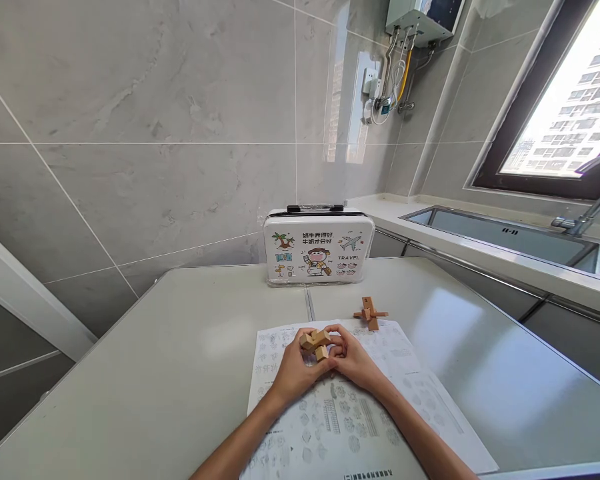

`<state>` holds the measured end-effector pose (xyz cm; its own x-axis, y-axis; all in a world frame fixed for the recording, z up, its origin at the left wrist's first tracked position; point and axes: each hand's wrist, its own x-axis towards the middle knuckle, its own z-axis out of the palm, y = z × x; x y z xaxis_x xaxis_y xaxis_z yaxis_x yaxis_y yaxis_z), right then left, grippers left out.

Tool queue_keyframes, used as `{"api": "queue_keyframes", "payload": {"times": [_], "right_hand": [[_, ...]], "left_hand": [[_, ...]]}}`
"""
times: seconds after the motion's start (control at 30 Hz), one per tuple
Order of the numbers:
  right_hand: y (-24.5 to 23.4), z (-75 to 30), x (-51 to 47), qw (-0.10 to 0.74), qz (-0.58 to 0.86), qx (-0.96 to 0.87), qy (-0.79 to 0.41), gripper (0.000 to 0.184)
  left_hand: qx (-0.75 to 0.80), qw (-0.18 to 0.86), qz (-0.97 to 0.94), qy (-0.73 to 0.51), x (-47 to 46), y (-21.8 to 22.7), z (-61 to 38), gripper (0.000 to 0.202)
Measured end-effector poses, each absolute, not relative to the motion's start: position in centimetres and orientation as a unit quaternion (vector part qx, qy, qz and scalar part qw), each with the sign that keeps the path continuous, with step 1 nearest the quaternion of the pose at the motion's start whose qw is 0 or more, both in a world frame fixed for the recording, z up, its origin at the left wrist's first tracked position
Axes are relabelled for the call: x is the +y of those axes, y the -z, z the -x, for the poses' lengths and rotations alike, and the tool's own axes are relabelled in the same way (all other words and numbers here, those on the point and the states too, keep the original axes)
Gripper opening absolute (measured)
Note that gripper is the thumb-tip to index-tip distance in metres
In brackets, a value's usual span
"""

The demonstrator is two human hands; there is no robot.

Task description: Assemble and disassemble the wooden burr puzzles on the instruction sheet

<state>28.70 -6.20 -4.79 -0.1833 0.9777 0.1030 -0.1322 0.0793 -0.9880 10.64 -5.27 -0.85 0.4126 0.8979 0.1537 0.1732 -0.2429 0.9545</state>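
Between my two hands, above a printed paper sheet, is a light wooden interlocking puzzle of several crossed blocks. My left hand grips its left side, fingers curled behind it and thumb along the lower edge. From the right, my right hand closes on it with bent fingers and the thumb near the bottom block. The fingers partly hide the puzzle. A darker reddish-brown wooden cross puzzle lies at the sheet's upper right edge, apart from both hands. Line drawings cover the paper sheet beneath my wrists.
A white cartoon-printed case stands at the back of the pale table, near the tiled wall. To the right, a counter holds a sink with a faucet below a window. A wall-mounted unit with hoses hangs at upper right.
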Motion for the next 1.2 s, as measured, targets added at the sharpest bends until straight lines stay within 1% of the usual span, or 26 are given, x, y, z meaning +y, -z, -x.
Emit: {"api": "queue_keyframes", "payload": {"times": [0.1,0.2,0.33,0.5,0.57,0.7,0.8,0.87,0.97,1.07,1.2], "right_hand": [[4.3,-28.7,-6.4,0.489,0.379,-0.534,-0.577,0.068],[3.5,-28.8,-6.7,0.468,0.354,-0.543,-0.601,0.073],[3.0,-29.1,-6.9,0.454,0.328,-0.537,-0.630,0.079],[3.2,-29.3,-6.8,0.452,0.353,-0.539,-0.617,0.071],[3.3,-29.3,-6.7,0.463,0.365,-0.538,-0.602,0.070],[3.6,-29.3,-6.4,0.480,0.390,-0.535,-0.576,0.065],[3.6,-29.4,-6.1,0.489,0.404,-0.526,-0.567,0.062],[3.7,-29.5,-6.0,0.496,0.413,-0.520,-0.560,0.060],[4.0,-29.5,-5.8,0.506,0.429,-0.520,-0.538,0.059],[4.2,-29.3,-5.8,0.506,0.466,-0.548,-0.475,0.058],[4.3,-28.8,-6.2,0.470,0.506,-0.632,-0.351,0.056]], "left_hand": [[0.396,0.470,-0.695,-0.374,-5.2,1.1,-10.7,0.051],[0.363,0.483,-0.702,-0.377,-5.3,1.1,-10.7,0.051],[0.341,0.500,-0.699,-0.381,-5.5,0.7,-10.7,0.044],[0.324,0.543,-0.680,-0.372,-5.6,0.2,-10.9,0.052],[0.332,0.528,-0.681,-0.383,-5.4,0.3,-10.9,0.053],[0.404,0.464,-0.664,-0.425,-4.9,0.7,-10.7,0.052],[0.438,0.447,-0.637,-0.450,-4.6,1.1,-10.6,0.055],[0.439,0.462,-0.620,-0.458,-4.3,1.2,-10.6,0.058],[0.423,0.511,-0.582,-0.470,-4.0,1.2,-10.6,0.062],[0.414,0.542,-0.556,-0.475,-3.9,1.0,-10.6,0.066],[0.399,0.575,-0.538,-0.469,-4.1,0.7,-10.5,0.073]]}}
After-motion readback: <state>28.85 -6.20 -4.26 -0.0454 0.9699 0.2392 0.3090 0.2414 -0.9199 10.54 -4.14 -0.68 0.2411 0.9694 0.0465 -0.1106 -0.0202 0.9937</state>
